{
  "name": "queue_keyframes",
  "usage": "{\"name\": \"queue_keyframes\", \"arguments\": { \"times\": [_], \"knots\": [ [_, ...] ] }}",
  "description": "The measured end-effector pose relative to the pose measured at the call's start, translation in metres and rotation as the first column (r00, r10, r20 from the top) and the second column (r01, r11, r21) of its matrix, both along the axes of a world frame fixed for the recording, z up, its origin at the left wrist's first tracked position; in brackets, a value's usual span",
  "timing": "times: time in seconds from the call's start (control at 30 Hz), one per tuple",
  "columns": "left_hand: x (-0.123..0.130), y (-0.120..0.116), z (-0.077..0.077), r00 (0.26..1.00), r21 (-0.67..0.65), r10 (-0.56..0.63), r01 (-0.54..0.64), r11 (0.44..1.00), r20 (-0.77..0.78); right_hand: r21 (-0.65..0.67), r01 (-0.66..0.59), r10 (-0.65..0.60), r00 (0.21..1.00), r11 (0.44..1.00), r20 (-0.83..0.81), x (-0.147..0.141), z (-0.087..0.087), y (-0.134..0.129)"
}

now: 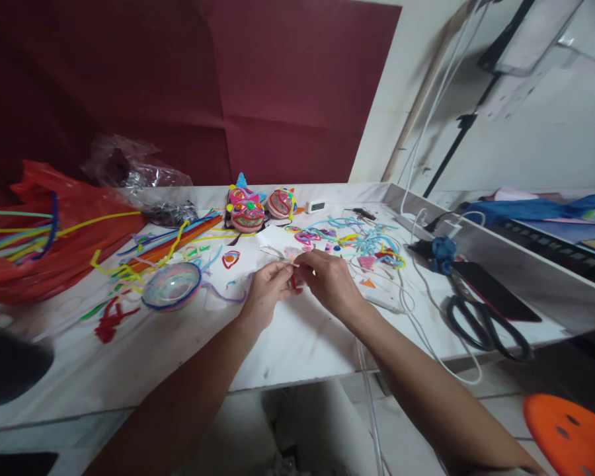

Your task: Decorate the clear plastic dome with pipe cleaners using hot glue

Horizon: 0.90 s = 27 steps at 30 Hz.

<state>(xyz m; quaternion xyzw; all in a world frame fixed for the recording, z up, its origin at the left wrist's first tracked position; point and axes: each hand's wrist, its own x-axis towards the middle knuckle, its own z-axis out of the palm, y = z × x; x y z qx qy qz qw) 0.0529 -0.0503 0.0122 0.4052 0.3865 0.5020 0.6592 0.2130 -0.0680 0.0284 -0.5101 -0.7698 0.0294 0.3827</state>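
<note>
Close together above the middle of the table, my left hand [266, 291] and my right hand [330, 281] pinch at a small red piece [293, 280]. My fingers cover most of it, and it looks like bent pipe cleaner. To the left of my left hand lies a red, orange and blue eye-shaped piece [231, 259]. A clear bowl [172, 287] with a blue fuzzy rim stands further left. A purple pipe cleaner [224, 296] curves beside my left wrist. Beyond my hands sit two colourful lion-head figures, a pink one [246, 210] and a smaller one [282, 203].
Cut pipe cleaners [371, 239] lie scattered at the back right. On the right are black-handled scissors [486, 327], a dark phone [498, 291] and loose white cables [421, 317]. A red plastic bag [94, 241] with pipe cleaners lies left. A small white digital display [316, 207] stands behind.
</note>
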Motion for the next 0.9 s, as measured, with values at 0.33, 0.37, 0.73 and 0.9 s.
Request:
{"name": "queue_keyframes", "arguments": {
  "times": [0.33,0.37,0.73,0.9],
  "knots": [
    [0.0,0.0,0.002,0.999,-0.068,0.045,-0.044,0.997,0.014,0.013,-0.046,0.048,0.979,0.999,-0.2,0.018,-0.011,-0.007],
    [0.0,0.0,0.001,0.999,-0.068,0.046,-0.045,0.997,0.016,0.024,-0.04,0.043,0.987,0.999,-0.152,0.017,-0.012,-0.008],
    [0.002,-0.002,0.004,0.998,-0.083,0.065,-0.064,0.994,0.011,0.07,-0.005,0.001,0.998,0.998,0.057,0.009,-0.016,-0.002],
    [0.002,-0.003,0.005,0.998,-0.091,0.059,-0.057,0.994,0.02,0.055,0.008,-0.012,0.997,0.998,0.079,0.009,-0.016,-0.002]
  ]
}}
